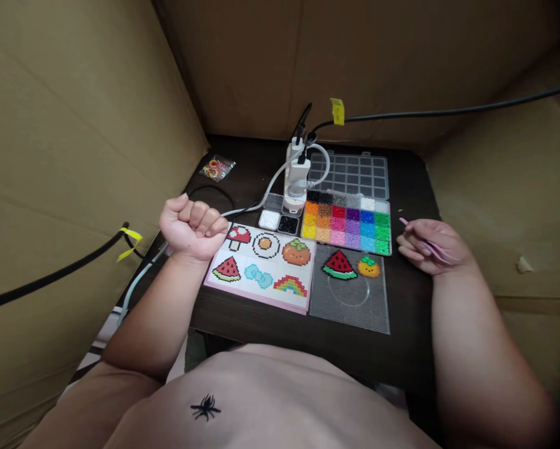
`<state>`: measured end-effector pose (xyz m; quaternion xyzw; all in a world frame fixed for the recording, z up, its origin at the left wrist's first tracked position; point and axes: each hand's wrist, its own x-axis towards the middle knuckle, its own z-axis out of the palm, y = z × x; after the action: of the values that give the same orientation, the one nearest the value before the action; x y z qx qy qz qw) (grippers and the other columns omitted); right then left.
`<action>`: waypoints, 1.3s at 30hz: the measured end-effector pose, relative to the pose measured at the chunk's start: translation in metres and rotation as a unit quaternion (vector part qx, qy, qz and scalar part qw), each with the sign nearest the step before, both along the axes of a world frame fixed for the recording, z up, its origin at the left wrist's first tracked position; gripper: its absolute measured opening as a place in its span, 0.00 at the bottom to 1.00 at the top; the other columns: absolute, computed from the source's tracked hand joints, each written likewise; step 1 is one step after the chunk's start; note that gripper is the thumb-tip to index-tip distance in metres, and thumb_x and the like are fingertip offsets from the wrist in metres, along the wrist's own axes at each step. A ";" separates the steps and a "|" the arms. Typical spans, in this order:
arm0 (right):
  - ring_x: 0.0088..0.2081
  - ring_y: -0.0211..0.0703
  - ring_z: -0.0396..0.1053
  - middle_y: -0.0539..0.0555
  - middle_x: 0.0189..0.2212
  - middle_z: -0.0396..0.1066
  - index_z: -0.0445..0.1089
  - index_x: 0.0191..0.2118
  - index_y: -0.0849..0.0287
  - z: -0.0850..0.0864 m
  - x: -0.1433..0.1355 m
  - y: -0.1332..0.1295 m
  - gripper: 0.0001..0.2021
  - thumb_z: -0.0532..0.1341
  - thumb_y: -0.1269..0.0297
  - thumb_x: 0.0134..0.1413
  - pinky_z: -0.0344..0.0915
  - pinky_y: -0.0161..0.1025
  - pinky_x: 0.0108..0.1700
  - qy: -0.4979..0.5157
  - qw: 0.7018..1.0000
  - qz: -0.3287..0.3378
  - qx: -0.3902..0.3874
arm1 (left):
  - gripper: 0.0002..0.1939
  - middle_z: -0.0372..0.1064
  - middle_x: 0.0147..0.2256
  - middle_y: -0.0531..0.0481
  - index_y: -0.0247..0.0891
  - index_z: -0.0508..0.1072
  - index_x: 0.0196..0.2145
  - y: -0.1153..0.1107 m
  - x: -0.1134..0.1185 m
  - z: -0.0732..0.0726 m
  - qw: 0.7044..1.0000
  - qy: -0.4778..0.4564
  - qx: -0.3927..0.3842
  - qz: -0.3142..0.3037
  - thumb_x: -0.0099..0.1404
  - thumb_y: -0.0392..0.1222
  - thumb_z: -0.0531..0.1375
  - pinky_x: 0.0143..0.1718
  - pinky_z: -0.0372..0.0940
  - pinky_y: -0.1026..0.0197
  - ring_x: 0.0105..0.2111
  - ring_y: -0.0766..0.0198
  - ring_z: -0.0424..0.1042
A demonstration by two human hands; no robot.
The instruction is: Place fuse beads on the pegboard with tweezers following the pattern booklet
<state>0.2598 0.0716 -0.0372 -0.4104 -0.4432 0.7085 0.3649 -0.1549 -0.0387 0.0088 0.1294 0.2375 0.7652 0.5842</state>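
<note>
My left hand (pixel 193 227) is raised over the left part of the table, palm up and closed in a fist. No object shows in it, left of the pattern sheet (pixel 270 249) with its mushroom, egg, persimmon, watermelon, bow and rainbow pictures. At the right, my right hand (pixel 432 246) is closed around pink tweezers (pixel 441 254); one end pokes out past the fingers. Left of that hand lies a clear pegboard (pixel 350 312) bearing a red and green watermelon slice (pixel 340 265) and an orange fruit (pixel 368 267), both made of beads.
Behind the pegboard sits an open bead box (pixel 346 221) with many colours. Small trays of white beads (pixel 270 219) and black beads (pixel 288 224) stand beside a white power strip (pixel 297 178) with cables. A small packet (pixel 217 168) lies at the back left. Cardboard walls (pixel 355 56) enclose the table.
</note>
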 end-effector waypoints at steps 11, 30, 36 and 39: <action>0.13 0.34 0.47 0.50 0.06 0.51 0.75 0.23 0.53 0.000 0.000 0.006 0.21 0.61 0.39 0.47 0.42 0.31 0.16 0.000 1.000 0.001 -0.031 | 0.27 0.34 0.11 0.58 0.38 0.36 0.14 -0.001 0.000 0.001 0.999 0.019 -0.029 0.013 0.62 0.40 0.50 0.10 0.45 0.67 0.09 0.73 0.37; 0.14 0.32 0.51 0.49 0.11 0.62 0.72 0.27 0.56 0.003 -0.003 0.000 0.10 0.69 0.56 0.44 0.51 0.34 0.19 -0.031 0.999 -0.006 0.026 | 0.28 0.27 0.13 0.58 0.38 0.34 0.14 -0.002 0.001 0.003 0.999 0.011 0.023 -0.024 0.67 0.42 0.47 0.12 0.43 0.66 0.11 0.72 0.31; 0.16 0.33 0.51 0.49 0.12 0.61 0.75 0.31 0.55 0.004 -0.002 -0.001 0.10 0.69 0.56 0.42 0.49 0.35 0.20 -0.011 1.000 -0.006 0.022 | 0.29 0.28 0.13 0.57 0.38 0.35 0.14 -0.002 0.000 0.002 0.999 0.023 0.025 -0.027 0.67 0.44 0.47 0.12 0.41 0.65 0.11 0.72 0.32; 0.16 0.33 0.51 0.50 0.13 0.62 0.75 0.31 0.55 0.004 -0.001 -0.001 0.09 0.69 0.57 0.43 0.50 0.35 0.20 -0.014 1.000 -0.003 0.012 | 0.28 0.28 0.13 0.57 0.38 0.35 0.14 -0.002 0.001 0.003 0.999 0.027 0.028 -0.027 0.67 0.43 0.46 0.13 0.40 0.65 0.11 0.72 0.32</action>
<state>0.2588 0.0711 -0.0335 -0.4172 -0.4552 0.6962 0.3660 -0.1543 -0.0408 0.0120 0.1728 0.2284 0.7514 0.5945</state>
